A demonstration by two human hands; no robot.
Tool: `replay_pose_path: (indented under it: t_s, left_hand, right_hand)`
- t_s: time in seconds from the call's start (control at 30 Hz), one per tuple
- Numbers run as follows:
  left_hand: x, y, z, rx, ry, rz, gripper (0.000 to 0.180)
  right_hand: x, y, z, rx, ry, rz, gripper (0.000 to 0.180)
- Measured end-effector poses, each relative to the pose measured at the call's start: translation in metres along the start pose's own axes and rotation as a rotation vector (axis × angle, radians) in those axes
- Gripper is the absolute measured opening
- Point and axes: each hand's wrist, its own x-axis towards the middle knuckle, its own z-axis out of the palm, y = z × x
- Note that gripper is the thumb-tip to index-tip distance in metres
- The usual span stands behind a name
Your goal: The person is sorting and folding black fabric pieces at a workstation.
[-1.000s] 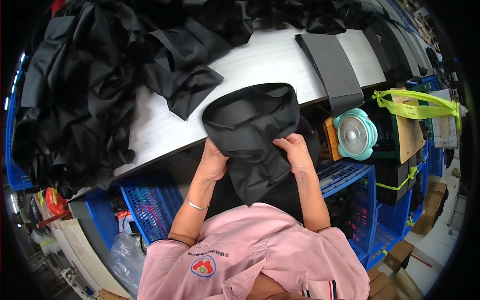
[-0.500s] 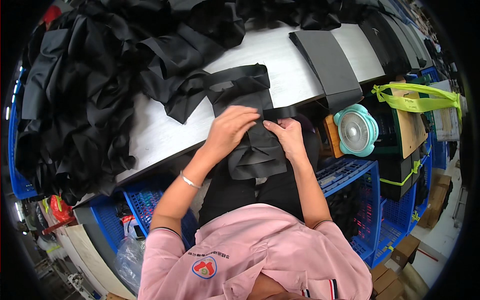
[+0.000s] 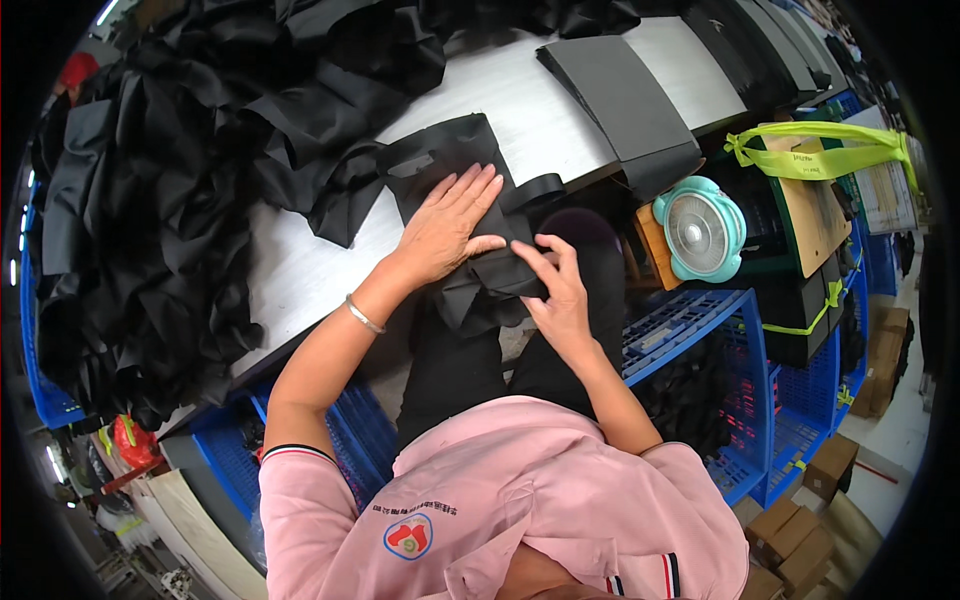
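A heap of crumpled black fabric (image 3: 140,250) covers the left of a white worktable (image 3: 305,265). A left hand (image 3: 445,230) lies flat, fingers extended, on a black fabric piece (image 3: 450,148) overhanging the front edge; a right hand (image 3: 562,295), half open with bent fingers, meets its right side, any grip unclear. Beyond are grey sheets (image 3: 630,100) and a teal fan (image 3: 700,228).

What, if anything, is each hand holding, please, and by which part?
The left hand lies flat on black fabric; the right hand is at its right edge, grip unclear.
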Motion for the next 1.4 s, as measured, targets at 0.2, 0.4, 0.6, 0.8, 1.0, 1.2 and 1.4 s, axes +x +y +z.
replay_pose_path:
  t_s: [0.2,0.4,0.6,0.8,1.0,1.2,1.4]
  left_hand:
    - [-0.001,-0.004,0.003,-0.028,-0.021,-0.011,0.081]
    - [-0.001,0.001,0.001,-0.032,0.016,-0.024,0.09]
    - [-0.001,0.012,0.004,-0.016,0.063,-0.075,0.094]
    - [-0.02,0.034,0.002,-0.403,0.178,-0.06,0.055]
    - [-0.027,0.055,-0.069,-0.463,0.776,-0.42,0.018]
    - [-0.009,0.015,-0.068,-1.094,0.086,-0.522,0.066]
    - [0.001,0.041,-0.046,-1.169,0.133,-0.609,0.019]
  right_hand:
    - [0.009,-0.014,-0.027,-0.004,0.386,-0.136,0.023]
    - [-0.04,0.029,-0.011,0.398,0.245,0.167,0.046]
    - [-0.042,0.031,0.021,1.236,-0.062,0.768,0.058]
    - [-0.03,0.042,0.017,1.247,0.065,0.774,0.037]
    - [-0.074,0.077,-0.02,1.214,0.083,0.728,0.043]
    - [-0.104,0.081,-0.052,1.12,-0.02,0.615,0.041]
    - [-0.121,0.071,-0.079,0.624,-0.007,0.599,0.039]
